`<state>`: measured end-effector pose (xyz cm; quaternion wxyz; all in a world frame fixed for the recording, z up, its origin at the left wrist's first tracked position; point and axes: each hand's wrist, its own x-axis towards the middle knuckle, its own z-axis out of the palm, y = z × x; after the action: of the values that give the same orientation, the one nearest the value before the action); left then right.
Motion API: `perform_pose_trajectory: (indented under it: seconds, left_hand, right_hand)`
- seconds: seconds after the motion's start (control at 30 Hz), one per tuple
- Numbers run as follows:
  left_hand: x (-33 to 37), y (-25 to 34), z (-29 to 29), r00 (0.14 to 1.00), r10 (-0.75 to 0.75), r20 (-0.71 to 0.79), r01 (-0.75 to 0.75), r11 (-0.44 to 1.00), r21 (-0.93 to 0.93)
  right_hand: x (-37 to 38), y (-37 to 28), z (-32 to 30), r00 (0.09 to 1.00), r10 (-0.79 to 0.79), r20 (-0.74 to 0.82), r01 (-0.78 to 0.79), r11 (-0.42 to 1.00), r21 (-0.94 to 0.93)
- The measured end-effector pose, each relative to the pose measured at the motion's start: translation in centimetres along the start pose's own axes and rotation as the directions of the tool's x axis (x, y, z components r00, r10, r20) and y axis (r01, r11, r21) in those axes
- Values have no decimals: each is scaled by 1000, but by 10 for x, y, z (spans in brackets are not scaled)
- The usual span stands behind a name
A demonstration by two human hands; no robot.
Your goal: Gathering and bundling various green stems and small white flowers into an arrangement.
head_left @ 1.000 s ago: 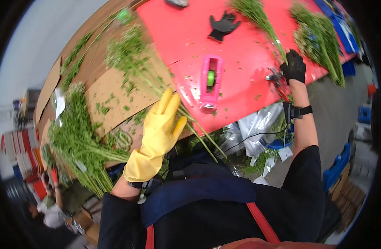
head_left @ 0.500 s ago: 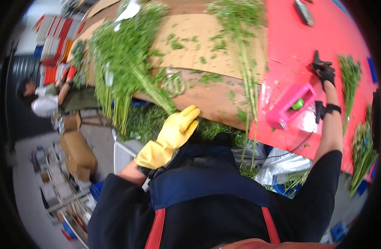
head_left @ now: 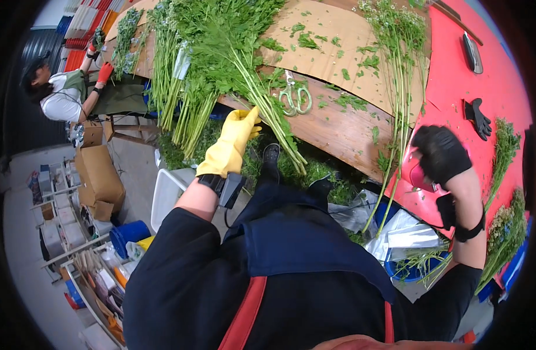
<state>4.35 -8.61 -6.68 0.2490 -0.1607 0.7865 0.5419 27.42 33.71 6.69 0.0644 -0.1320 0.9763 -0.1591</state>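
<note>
My left hand [head_left: 233, 140], in a yellow rubber glove, is beside the cut stems of a leafy green bunch [head_left: 256, 81], fingertips at the stems but not wrapped round them. Its fingers are loosely bent. My right hand [head_left: 442, 154], in a black glove, is curled above a pink tool [head_left: 418, 178], which it mostly covers. Whether it holds anything is hidden by the back of the hand and some blur. A loose black glove [head_left: 479, 119] lies on the red sheet beyond it. Scissors with pale green handles [head_left: 295, 100] rest on the wooden table near the bunch.
Long flower stems [head_left: 399, 76] lie across the cardboard [head_left: 320, 58] and overhang the table's front edge. A knife-like black tool [head_left: 472, 52] lies on the red sheet [head_left: 449, 87]. A white bin [head_left: 166, 195] stands by my left arm. At left, a person [head_left: 67, 96] in red gloves handles greenery.
My right hand has drawn back from beside the loose black glove to above the pink tool. My left hand has moved up alongside the stems. The view has shifted, with table items farther right.
</note>
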Motion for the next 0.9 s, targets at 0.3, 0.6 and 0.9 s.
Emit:
perform_pose_trajectory:
  seconds: [0.3,0.6,0.9]
  left_hand:
    - [80,-9,-15,861,-156,484,128,988,89]
    - [90,38,-91,578,-120,807,-116,967,227]
    - [135,94,-183,622,-107,776,-29,987,159]
  right_hand:
    - [215,-119,114,993,111,-36,-83,887,455]
    - [371,-135,198,852,487,-190,-363,812,457]
    - [325,-172,136,585,799,-137,-461,467,755]
